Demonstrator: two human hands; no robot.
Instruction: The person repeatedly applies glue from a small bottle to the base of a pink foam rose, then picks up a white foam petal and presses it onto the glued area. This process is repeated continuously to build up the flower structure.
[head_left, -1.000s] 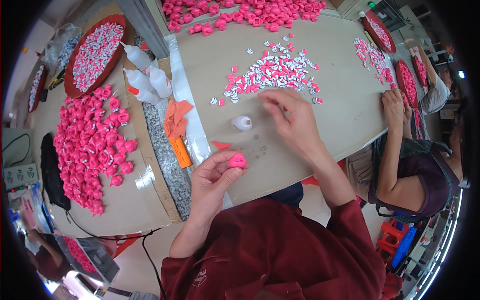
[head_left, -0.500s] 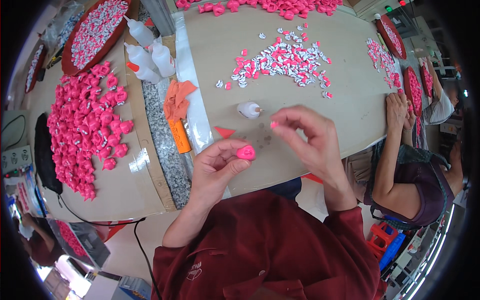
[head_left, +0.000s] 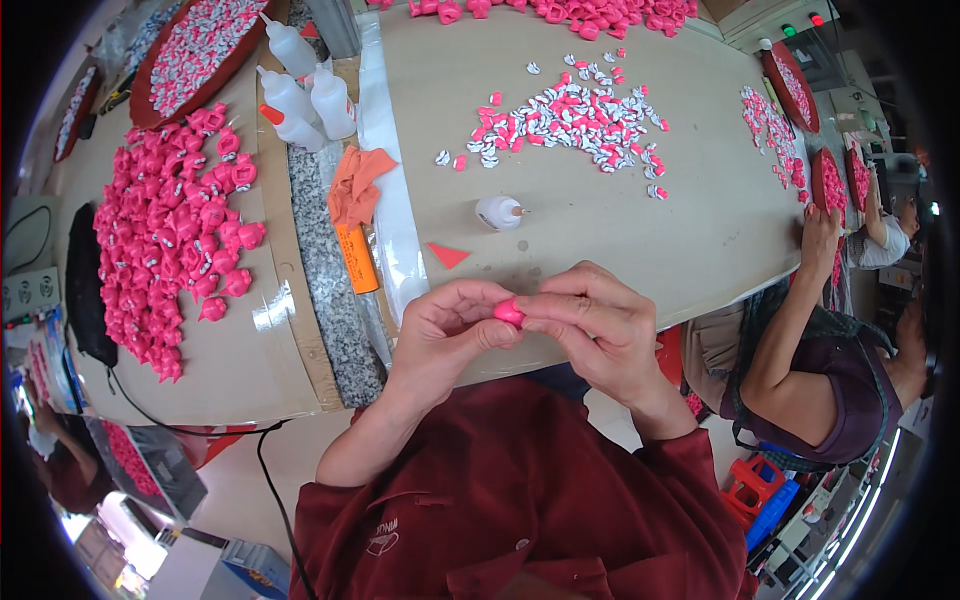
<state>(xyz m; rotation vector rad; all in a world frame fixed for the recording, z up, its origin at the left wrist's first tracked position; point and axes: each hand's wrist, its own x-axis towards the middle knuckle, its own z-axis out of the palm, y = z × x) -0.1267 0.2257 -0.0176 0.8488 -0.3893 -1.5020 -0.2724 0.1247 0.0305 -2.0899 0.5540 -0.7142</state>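
Note:
In front of my chest, my left hand (head_left: 440,330) grips a small rounded pink plastic part (head_left: 508,313) between thumb and fingers. My right hand (head_left: 600,318) meets it from the other side, thumb and fingertips pinched together at the part. Whatever small piece sits between the right fingertips is hidden. Beyond my hands, a small white squeeze bottle (head_left: 498,213) with a thin tip stands on the table, with a red triangular scrap (head_left: 448,256) nearer me. Farther off is a scattered heap of small pink-and-white pieces (head_left: 575,125).
Many pink molded figures (head_left: 170,250) cover the left table, below a round tray (head_left: 140,110) of small pieces. White bottles (head_left: 332,102), an orange cloth (head_left: 357,188) and an orange tube (head_left: 357,260) line the gap. A co-worker (head_left: 815,380) sits at the right.
My right hand, pinching a small pink piece, has come down and left to the pink part in my left hand. The part's hollow side has turned from view.

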